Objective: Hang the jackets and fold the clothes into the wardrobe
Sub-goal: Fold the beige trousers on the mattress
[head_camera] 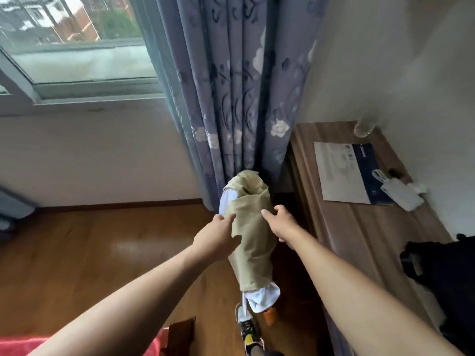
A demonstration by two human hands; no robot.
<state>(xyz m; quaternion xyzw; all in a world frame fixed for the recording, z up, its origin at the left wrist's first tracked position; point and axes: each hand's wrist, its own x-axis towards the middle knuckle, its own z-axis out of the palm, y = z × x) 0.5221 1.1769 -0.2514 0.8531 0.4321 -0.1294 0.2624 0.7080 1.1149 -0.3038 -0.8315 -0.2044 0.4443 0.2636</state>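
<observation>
Head view: khaki garment [253, 253] w/ white lining hangs bunched just below frame centre, ~6 o'clock, held in the air between both hands, in front of the blue flowered curtain [231, 98] at 12. Left hand [218, 236] grips its left edge, thumb across the front of the cloth. Right hand [280, 222] grips the right edge, fingers curled round behind, index laid on the front. White lining shows at top left & at the hem. Window [77, 47] at 10–11, wood floor [102, 240] at 8–9, wooden desk [359, 227] at 3–4 w/ a paper sheet [341, 173] on it, black bag [442, 268] at 4. One shoe [248, 327] low at 6, directly under the hem. Wardrobe & hangers not in view. Judgement: step in hand = carrying or sorting out one garment, prob. a jacket, cannot tell for sure; not folded, not hung. Task looks early. Next move calls for shaking it open to find collar/shoulders, then either getting a hanger in or laying it flat to fold. Cloth is limp & twisted, so the grip needs shifting to the shoulder seams first.
</observation>
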